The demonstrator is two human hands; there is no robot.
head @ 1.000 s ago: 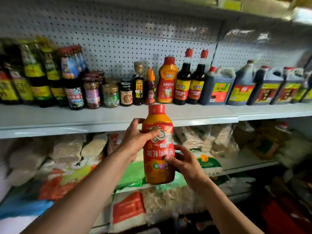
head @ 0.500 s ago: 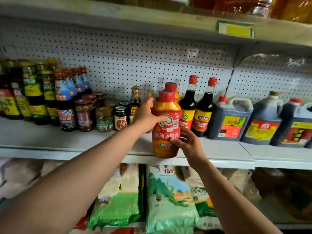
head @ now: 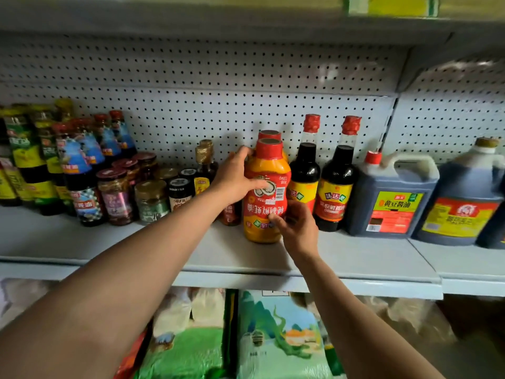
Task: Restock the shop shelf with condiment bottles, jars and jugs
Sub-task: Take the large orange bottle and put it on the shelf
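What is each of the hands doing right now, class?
Left hand: grips the orange sauce bottle near its shoulder.
Right hand: fingers curled on the bottle's lower label.

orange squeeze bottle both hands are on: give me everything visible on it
The orange plastic squeeze bottle with red cap stands cap-up on the grey shelf board, its red label printed upside down with a barcode. It sits directly in front of an identical bottle, beside a dark sauce bottle. The left hand wraps its upper body; the right hand fingers touch its lower label.
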